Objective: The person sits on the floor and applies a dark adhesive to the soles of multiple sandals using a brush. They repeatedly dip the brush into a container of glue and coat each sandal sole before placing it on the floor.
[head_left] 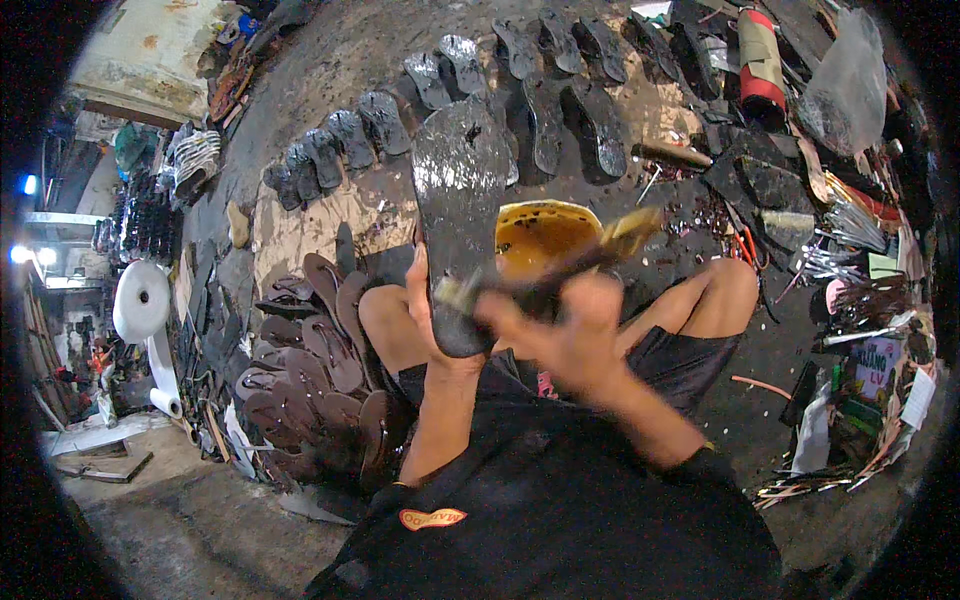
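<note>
My left hand is wrapped round the lower part of a black shoe sole, which is tilted up before me with a wet shine on its upper half. My right hand is smeared by motion and closed round a glue brush. One end of the brush meets the sole near its heel; the other, yellowish end points up to the right. Just beyond my right hand stands a yellow bowl with amber glue inside and dark stains on its rim.
Several shiny black soles lie in rows ahead on stained cardboard. A heap of brown sandals is by my left knee. At right are a red-and-tan roll, a clear plastic bag and scraps. A white roll stands left.
</note>
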### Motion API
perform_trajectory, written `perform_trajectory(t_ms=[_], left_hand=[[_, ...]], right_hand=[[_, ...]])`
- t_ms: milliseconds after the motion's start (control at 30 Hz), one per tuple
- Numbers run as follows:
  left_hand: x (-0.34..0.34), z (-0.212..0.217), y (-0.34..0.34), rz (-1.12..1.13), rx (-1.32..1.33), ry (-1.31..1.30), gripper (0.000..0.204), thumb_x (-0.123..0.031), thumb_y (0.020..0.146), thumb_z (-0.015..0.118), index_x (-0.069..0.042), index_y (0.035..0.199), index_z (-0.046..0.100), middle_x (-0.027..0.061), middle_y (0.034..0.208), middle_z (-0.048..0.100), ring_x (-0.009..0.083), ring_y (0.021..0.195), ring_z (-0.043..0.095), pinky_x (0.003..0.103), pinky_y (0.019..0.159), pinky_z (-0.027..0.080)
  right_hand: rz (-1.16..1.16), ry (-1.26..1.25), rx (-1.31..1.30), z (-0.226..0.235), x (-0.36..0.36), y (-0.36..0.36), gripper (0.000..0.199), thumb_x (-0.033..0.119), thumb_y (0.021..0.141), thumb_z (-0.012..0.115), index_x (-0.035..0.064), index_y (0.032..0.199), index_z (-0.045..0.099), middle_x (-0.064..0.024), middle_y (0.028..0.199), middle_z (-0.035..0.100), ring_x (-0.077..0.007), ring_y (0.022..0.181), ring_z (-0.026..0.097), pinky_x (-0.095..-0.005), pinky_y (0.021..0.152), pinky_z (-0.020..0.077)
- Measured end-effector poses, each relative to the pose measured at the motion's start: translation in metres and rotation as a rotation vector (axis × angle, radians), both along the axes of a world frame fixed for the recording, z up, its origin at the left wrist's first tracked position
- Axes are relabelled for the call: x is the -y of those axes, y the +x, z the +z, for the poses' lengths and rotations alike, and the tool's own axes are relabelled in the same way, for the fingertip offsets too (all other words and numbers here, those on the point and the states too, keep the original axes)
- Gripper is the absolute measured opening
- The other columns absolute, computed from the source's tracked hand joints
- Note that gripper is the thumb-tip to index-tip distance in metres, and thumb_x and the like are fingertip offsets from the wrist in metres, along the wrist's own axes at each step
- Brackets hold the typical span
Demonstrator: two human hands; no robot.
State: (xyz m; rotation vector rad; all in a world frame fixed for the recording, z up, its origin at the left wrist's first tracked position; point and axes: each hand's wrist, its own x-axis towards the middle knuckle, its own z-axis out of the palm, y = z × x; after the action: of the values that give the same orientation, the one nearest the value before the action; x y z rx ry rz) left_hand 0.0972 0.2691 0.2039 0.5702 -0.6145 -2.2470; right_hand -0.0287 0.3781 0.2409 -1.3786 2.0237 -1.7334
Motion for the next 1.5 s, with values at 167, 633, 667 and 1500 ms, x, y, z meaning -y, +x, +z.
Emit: perform_trajectory(t_ms=[167,633,667,1500], left_hand=[[-0.006,-0.002,-0.016,0.147,0.075,-0.058,0.047,-0.046,0.110,0.053,-0.008,0.136,0.064,0.0135,0.121,0.074,0.0279,0.098,0.074,0.040,0.085,0.063],[-0.021,-0.037,0.008,-0.314,-0.146,-0.056,0.075,-0.030,0.094,0.067,-0.005,0.161,0.043,0.0183,0.151,0.059,0.0330,0.127,0.067,0.048,0.097,0.063],[-0.022,-0.037,0.010,-0.242,-0.119,0.044,0.077,-0.026,0.093,0.066,-0.005,0.162,0.041,0.0190,0.153,0.057,0.0343,0.129,0.066,0.048,0.099,0.062],[0.187,-0.176,0.020,0.197,1.159,-0.643,0.064,-0.033,0.105,0.068,0.003,0.154,0.050,0.0250,0.143,0.065,0.0313,0.133,0.064,0.041,0.111,0.048]], right_hand=[[-0.004,0.065,0.340,-0.010,-0.003,-0.019,0.029,0.023,0.080,0.091,0.0073,0.103,0.083,-0.0124,0.088,0.078,-0.0258,0.079,0.076,-0.0371,0.074,0.0580],[-0.338,-0.078,0.446,-0.009,0.047,-0.102,0.033,0.026,0.087,0.087,-0.0042,0.098,0.079,-0.0070,0.089,0.079,-0.0138,0.076,0.069,-0.0327,0.073,0.0564],[-0.394,-0.157,0.422,-0.008,0.046,-0.097,0.033,0.025,0.087,0.087,-0.0052,0.098,0.079,-0.0071,0.090,0.079,-0.0139,0.076,0.070,-0.0328,0.074,0.0565],[-0.536,1.088,-0.778,-0.108,-0.066,-0.119,0.050,0.048,0.105,0.063,0.0079,0.131,0.075,-0.0224,0.115,0.078,-0.0386,0.105,0.075,-0.0443,0.094,0.0566]])
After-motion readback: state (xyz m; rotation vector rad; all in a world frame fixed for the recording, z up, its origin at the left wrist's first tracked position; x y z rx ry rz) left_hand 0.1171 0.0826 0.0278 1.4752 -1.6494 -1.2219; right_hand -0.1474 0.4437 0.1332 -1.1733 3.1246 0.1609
